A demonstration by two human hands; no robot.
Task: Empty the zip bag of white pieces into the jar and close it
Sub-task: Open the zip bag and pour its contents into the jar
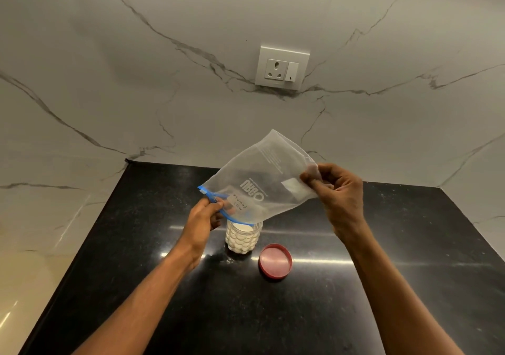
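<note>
A clear zip bag (262, 180) with a blue zip strip hangs tilted over the jar, mouth down, and looks empty. My left hand (203, 218) pinches the blue zip edge at the bag's lower left. My right hand (337, 191) grips the raised bottom corner of the bag. Below the bag's mouth stands a clear ribbed jar (242, 238), upright, open and filled with white contents. Its red lid (275, 262) lies on the counter just to the jar's right, inner side up.
A black speckled counter (382, 286) holds the jar and lid; some white dust lies by the jar's base. Marble walls close it in at the back and right. A wall socket (281, 68) sits above. The counter's left edge drops to a beige floor.
</note>
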